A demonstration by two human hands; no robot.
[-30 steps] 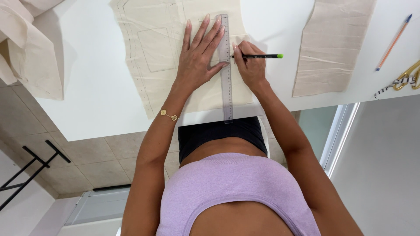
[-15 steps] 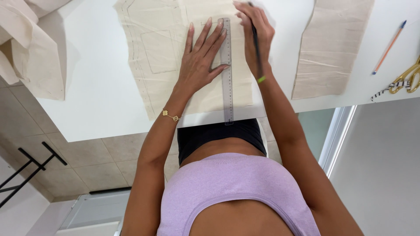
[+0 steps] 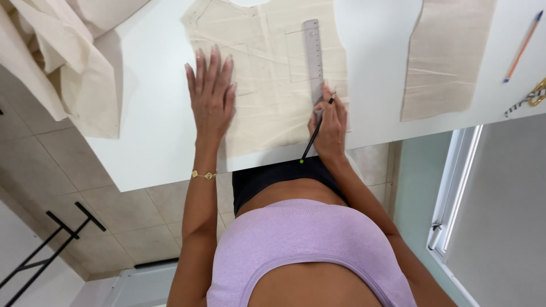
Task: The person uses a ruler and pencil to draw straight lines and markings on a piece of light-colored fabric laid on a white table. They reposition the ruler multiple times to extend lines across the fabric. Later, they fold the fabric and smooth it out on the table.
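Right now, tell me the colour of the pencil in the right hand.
The pencil is black with a bright green end, seen best in the head view.

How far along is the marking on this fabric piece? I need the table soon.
Done: several pencil lines already cross the cream fabric piece. In hand: the right hand holds a black pencil at the ruler; the left hand lies flat on the cloth's left edge. Left: the second fabric piece lies untouched and looks largely unmarked.

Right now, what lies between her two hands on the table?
In the head view, only cream pattern fabric with drawn lines lies between the left hand and the right hand.
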